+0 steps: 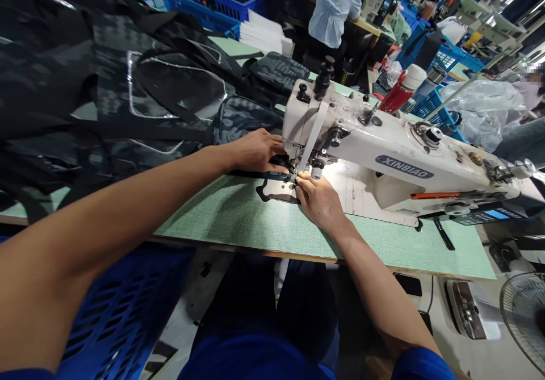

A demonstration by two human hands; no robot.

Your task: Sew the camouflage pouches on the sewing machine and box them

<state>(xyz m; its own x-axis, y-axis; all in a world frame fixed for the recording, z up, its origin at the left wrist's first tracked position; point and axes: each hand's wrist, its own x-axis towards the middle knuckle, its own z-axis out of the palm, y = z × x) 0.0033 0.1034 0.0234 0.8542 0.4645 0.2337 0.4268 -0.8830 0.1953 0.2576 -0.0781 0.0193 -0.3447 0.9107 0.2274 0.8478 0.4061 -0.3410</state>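
A white XINBIAO sewing machine [404,164] stands on the pale green table top [238,224]. My left hand [255,151] presses black fabric next to the machine's needle area, and my right hand [319,201] pinches a black strap [276,191] just in front of the presser foot. The strap runs under both hands toward the needle, and a looped part of it lies on the table. The needle itself is hidden by my fingers and a pale band. A large dark patterned backpack [128,96] with silver piping lies heaped to the left of my left arm.
A blue plastic crate [123,317] stands below the table's near edge on the left, with more blue crates behind the backpack. A co-worker in a pale blue shirt [334,11] stands beyond the machine. A red bottle [395,97], a plastic bag [481,107] and a fan [525,312] are at right.
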